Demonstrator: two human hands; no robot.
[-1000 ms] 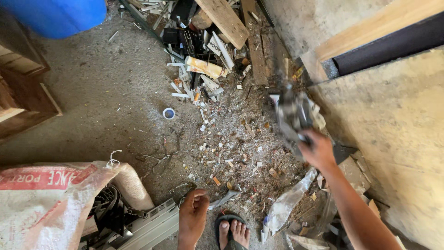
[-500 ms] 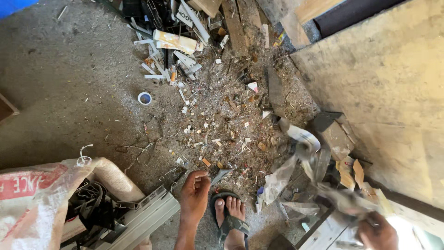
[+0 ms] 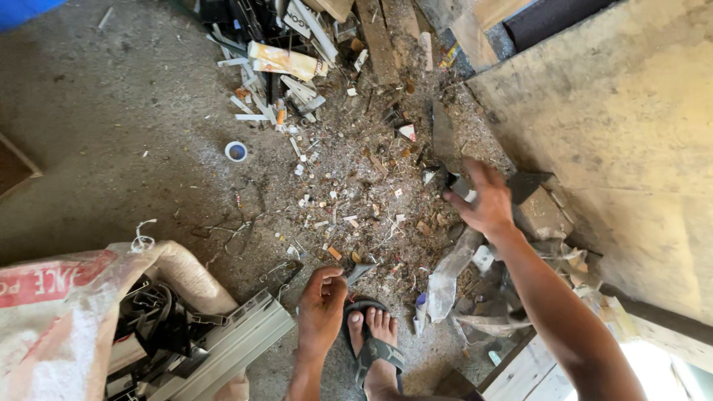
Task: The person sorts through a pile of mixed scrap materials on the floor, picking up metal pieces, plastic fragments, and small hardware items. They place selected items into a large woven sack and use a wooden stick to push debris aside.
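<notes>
My left hand (image 3: 321, 310) is low, just beside my sandalled foot (image 3: 376, 334), with its fingers curled on a small grey metal piece (image 3: 359, 271). My right hand (image 3: 486, 199) reaches out over the litter pile (image 3: 356, 186) on the concrete floor. Its fingertips touch a small dark and white scrap (image 3: 454, 183), and whether they grip it is unclear. Below that forearm lies a crumpled clear plastic bag (image 3: 445, 278).
A woven sack (image 3: 52, 327) at lower left holds black scrap and a grey ribbed profile (image 3: 223, 349). A white cap ring (image 3: 236, 151) lies on the floor. Boards (image 3: 379, 37) and a pale carton (image 3: 286, 61) lie at the top; a plywood sheet (image 3: 616, 111) fills the right.
My right hand carried crumpled scrap from the pile down to the lower right, then came back up to the pile. The left hand stayed by my foot.
</notes>
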